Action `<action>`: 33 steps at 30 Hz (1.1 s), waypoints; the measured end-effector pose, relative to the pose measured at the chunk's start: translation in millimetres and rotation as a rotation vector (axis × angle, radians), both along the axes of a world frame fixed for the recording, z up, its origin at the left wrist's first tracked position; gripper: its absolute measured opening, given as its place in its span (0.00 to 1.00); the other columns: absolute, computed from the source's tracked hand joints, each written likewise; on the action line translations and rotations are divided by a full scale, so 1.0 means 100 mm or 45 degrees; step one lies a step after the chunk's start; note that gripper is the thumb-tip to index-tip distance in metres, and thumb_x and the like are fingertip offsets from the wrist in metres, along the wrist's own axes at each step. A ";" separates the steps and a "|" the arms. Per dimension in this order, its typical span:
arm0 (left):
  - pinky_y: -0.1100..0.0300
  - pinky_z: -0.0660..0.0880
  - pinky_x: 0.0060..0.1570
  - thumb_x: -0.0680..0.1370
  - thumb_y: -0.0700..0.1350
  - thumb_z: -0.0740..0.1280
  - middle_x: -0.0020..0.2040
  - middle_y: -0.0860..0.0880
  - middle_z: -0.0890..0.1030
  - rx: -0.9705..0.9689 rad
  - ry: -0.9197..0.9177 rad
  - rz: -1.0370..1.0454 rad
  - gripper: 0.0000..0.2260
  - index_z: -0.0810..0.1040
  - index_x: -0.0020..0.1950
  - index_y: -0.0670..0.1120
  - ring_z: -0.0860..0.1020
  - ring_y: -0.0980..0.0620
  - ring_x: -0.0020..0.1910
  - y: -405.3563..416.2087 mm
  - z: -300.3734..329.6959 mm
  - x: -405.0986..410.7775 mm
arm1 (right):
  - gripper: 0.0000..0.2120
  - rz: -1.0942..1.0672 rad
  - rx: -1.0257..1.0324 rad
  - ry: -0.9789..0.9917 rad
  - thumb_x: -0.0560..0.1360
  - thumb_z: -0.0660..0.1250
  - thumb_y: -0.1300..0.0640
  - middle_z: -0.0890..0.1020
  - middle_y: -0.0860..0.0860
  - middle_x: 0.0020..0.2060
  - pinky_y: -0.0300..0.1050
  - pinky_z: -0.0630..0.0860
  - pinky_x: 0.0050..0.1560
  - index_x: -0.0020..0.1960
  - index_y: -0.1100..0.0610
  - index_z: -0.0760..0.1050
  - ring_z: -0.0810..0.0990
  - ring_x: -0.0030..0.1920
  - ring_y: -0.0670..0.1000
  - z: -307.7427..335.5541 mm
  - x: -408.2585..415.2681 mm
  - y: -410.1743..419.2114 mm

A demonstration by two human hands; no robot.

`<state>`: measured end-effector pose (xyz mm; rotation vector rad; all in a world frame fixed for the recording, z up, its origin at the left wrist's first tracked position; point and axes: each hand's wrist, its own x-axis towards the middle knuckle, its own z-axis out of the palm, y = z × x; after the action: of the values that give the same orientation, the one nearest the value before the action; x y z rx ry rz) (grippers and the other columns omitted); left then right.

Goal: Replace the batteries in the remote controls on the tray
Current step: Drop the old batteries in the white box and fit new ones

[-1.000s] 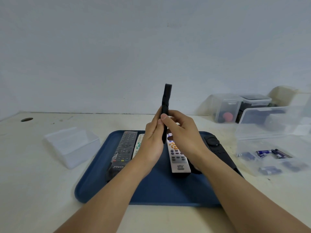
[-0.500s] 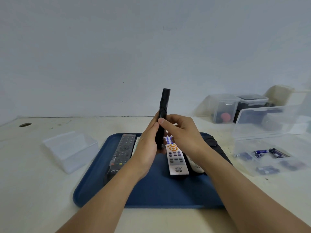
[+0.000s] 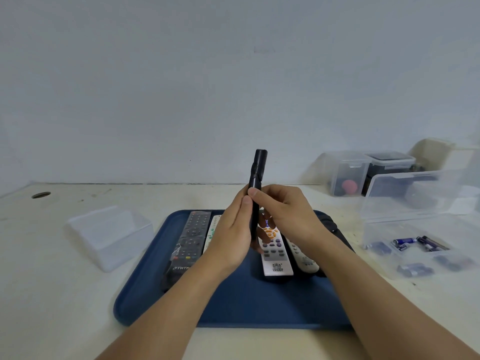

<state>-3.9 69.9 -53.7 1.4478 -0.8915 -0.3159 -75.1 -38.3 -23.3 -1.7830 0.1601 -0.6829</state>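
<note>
Both hands gripped slim black plastic remote (image 3: pixel 257 183) upright | left hand (image 3: pixel 231 237), right hand (image 3: pixel 285 216) | risk: thumb pressure slipping, remote dropping onto blue tray (image 3: pixel 155 302) beneath.

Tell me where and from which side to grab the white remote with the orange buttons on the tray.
Grip the white remote across its long side edges at the near, lower half, coming from above. It lies flat, face up on the tray, and its far end sits under the hands.
</note>
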 end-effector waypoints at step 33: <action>0.61 0.70 0.20 0.83 0.47 0.65 0.34 0.43 0.84 0.079 -0.084 0.040 0.07 0.79 0.59 0.49 0.76 0.49 0.21 0.09 0.04 0.00 | 0.20 -0.348 -0.133 -0.158 0.74 0.75 0.53 0.86 0.52 0.44 0.46 0.83 0.43 0.64 0.50 0.76 0.86 0.40 0.50 -0.04 0.00 -0.20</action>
<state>-3.9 79.0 -49.5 1.5353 -0.9180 -0.2759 -74.8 -57.9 -27.2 -1.8297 0.2926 -1.0109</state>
